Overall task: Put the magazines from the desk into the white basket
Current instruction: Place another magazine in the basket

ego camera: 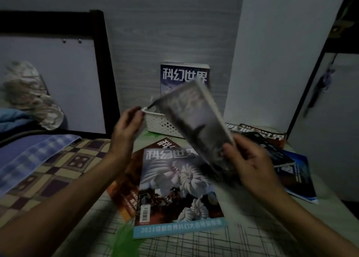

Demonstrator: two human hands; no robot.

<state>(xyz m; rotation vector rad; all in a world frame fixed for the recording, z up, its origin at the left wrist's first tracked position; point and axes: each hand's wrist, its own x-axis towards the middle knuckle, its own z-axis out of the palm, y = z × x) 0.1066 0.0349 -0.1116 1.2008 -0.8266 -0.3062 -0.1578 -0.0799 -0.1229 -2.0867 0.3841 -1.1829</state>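
Two hands raised over the tabletop (242, 235): left hand (127, 123) half-curled, fingers at white basket (159, 125) rim; blurred magazine (196, 119) tilted before basket, pinched at its lower edge by right hand (250, 163); more magazines (174, 187) flat below.

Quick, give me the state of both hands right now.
Left hand: fingers curled at the white basket rim; whether it grips the rim cannot be told.
Right hand: closed on a blurred magazine, held tilted above the desk.

Basket (161, 125) behind desk magazines (174, 188), one magazine (184, 76) inside.
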